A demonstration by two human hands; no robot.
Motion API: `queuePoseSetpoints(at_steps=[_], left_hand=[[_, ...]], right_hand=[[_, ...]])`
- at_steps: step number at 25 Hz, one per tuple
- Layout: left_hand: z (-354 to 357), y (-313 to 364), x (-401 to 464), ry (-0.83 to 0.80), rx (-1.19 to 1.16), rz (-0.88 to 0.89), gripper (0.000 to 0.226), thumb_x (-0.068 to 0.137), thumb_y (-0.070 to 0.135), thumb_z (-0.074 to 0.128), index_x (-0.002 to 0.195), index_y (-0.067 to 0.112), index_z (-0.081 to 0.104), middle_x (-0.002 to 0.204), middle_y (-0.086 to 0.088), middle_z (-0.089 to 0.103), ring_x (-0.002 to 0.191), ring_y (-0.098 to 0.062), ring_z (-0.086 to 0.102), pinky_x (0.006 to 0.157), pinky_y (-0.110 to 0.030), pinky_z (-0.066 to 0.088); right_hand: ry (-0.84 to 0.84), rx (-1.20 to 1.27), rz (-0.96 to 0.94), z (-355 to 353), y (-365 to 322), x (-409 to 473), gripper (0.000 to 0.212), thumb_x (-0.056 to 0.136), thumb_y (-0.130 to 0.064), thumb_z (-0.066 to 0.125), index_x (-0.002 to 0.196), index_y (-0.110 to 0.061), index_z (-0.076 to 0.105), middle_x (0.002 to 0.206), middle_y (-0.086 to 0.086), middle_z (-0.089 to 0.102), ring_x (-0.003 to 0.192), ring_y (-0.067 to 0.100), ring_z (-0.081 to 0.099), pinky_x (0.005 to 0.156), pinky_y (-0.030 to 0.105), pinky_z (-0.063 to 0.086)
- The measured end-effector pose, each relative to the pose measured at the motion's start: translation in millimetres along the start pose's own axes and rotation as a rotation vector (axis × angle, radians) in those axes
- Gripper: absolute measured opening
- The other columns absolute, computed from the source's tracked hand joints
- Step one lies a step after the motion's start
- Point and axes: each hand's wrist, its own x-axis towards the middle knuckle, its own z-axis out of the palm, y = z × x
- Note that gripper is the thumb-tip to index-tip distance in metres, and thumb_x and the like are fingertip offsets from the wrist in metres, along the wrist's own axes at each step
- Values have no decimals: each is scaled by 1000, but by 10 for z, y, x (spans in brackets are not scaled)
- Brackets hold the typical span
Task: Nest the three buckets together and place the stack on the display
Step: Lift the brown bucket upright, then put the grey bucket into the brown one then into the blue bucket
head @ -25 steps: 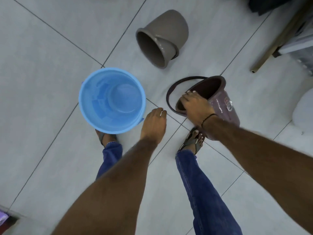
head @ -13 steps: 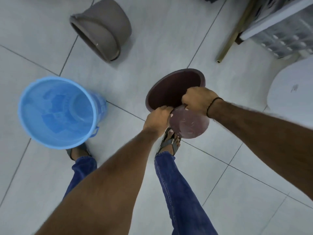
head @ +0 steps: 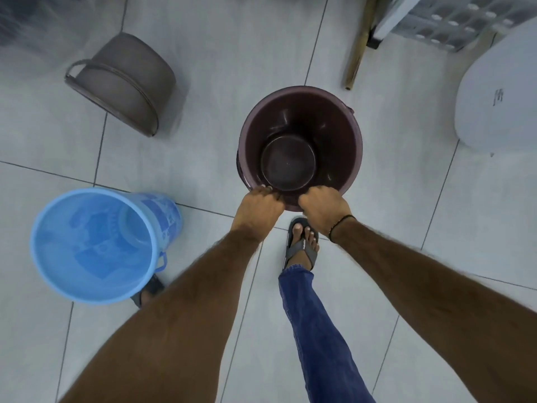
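A dark maroon bucket (head: 300, 132) stands upright with its mouth facing me, in the middle of the view. My left hand (head: 257, 206) and my right hand (head: 321, 206) both grip its near rim, side by side. A light blue bucket (head: 93, 245) stands upright on the tiled floor at the left, beside my left foot. A grey-brown bucket (head: 125, 82) lies tipped on its side at the upper left, its handle against its wall.
A wooden stick (head: 359, 45) lies on the floor at the top right, next to a white perforated rack (head: 447, 21). A large white rounded object (head: 499, 94) sits at the right edge. My right foot in a sandal (head: 302, 242) is just below the maroon bucket.
The maroon bucket has gone from lying on its side to upright with its mouth up. My left hand has joined my right hand on its rim. The view has shifted right.
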Motion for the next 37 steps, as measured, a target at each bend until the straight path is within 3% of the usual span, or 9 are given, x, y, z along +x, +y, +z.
queuePoseSetpoints(at_steps=[4,8,11,15,22,27,29,35,37], left_hand=[[111,11,-59,-72,-30,42,30,89,14,69,119,12,69,114,-8,73,106,-24,67,96,-34,52],[-91,-165,-97,-35,-434,-74,26,95,16,60,121,16,66,117,-7,72,102,-24,69,90,-35,58],[-261,-475,-175,220,-739,-423,20,97,19,58,114,17,69,111,-6,75,97,-25,71,82,-31,57],[-242,-1194,38,455,-1154,-995,36,102,25,51,133,9,61,134,-12,65,123,-28,61,108,-37,46],[294,-3107,223,883,-1598,-1589,47,103,25,47,147,8,43,149,-15,50,137,-30,46,116,-40,36],[523,-3933,365,956,-1650,-1458,42,102,14,47,143,8,47,143,-14,55,132,-29,50,107,-27,37],[568,-4104,479,923,-1640,-1355,38,102,11,45,139,8,52,135,-16,61,124,-33,56,104,-35,45],[556,-4380,667,795,-1584,-1189,17,98,9,49,107,6,63,99,-12,68,83,-22,54,67,-23,36],[502,-4332,609,806,-1425,-1095,17,98,9,51,104,5,66,99,-14,71,83,-27,60,65,-31,40]], right_hand=[[-54,93,51,256,-131,7,16,93,-10,58,105,-11,69,103,12,71,96,32,67,77,38,55],[-64,107,45,42,-119,44,17,94,-21,59,107,-15,68,105,10,70,96,30,68,77,39,56],[17,-18,-100,-470,-145,270,20,94,-19,57,110,-17,68,107,7,70,98,29,67,76,40,56],[197,-338,-335,-1368,-447,1063,29,90,-10,51,117,-12,64,116,9,68,110,29,60,101,41,45],[415,-785,-708,-2465,-2405,2941,43,97,1,39,139,0,47,142,19,54,134,34,47,117,43,31],[379,-1156,-883,-2811,-3550,3811,41,101,-7,42,142,-4,44,150,14,45,141,29,38,116,44,30],[320,-1298,-851,-2845,-3800,4057,39,102,-12,45,141,-8,48,149,10,46,139,28,41,115,46,31],[169,-1395,-669,-2851,-3732,4225,23,99,-15,55,117,-9,69,121,13,68,113,32,63,89,43,57],[226,-1367,-691,-2927,-3539,4141,21,98,-11,54,108,-10,72,109,12,72,103,31,67,81,41,60]])
